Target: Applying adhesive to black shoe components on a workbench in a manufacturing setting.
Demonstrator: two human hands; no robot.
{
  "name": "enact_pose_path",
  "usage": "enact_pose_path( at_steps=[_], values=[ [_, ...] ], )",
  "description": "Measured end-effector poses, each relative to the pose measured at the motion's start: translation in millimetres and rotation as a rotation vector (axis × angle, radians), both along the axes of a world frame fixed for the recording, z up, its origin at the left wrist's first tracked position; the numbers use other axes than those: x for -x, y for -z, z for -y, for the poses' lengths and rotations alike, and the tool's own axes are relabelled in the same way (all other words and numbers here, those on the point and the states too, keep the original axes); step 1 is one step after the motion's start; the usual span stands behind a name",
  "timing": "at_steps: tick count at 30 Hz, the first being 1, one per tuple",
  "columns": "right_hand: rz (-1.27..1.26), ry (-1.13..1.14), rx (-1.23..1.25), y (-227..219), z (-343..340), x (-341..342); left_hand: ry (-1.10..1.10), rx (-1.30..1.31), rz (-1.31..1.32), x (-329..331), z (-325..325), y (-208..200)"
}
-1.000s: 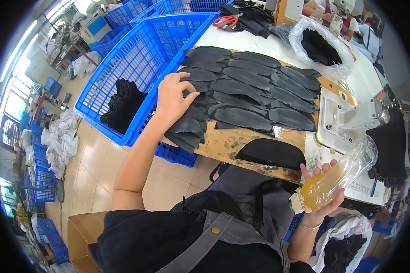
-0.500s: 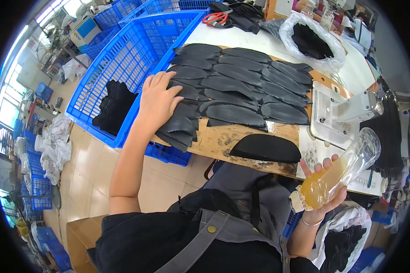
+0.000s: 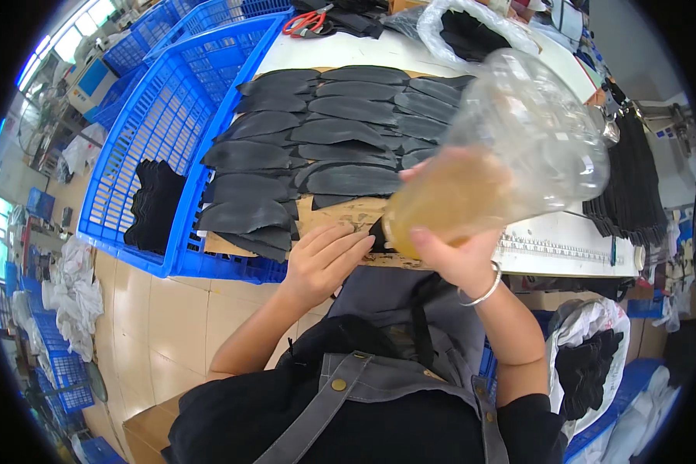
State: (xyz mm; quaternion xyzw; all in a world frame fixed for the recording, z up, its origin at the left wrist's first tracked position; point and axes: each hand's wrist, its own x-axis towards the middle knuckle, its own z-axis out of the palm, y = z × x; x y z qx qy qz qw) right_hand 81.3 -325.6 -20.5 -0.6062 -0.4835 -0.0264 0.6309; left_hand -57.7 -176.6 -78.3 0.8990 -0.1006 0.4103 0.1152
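Right grip (image 3: 465,259) clasps the plastic bottle (image 3: 510,147), which juts beyond it, probably slick and squeezable, best held mid-body; left grip (image 3: 325,259) against the black piece (image 3: 377,234), pinching or loose, cannot tell

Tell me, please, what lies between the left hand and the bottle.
In the head view, part of a black piece shows between the left hand and the bottle.

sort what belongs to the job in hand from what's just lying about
Job in hand, apparently:
clear bottle, in the right hand
black piece, by the left hand
dark curved pieces, spread on the board

Seemingly lying about:
red-handled scissors
cardboard box
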Motion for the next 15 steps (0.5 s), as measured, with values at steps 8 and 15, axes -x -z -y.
enact_pose_path(
  at_steps=[8, 15],
  values=[
    [-0.188, -0.203, 0.222, -4, -20, 18, -0.089, 0.047, 0.081, 4, 0, 13],
    [0.083, -0.080, 0.299, 6, -23, 13, -0.039, 0.028, 0.103, -3, 0, 6]
  ],
)
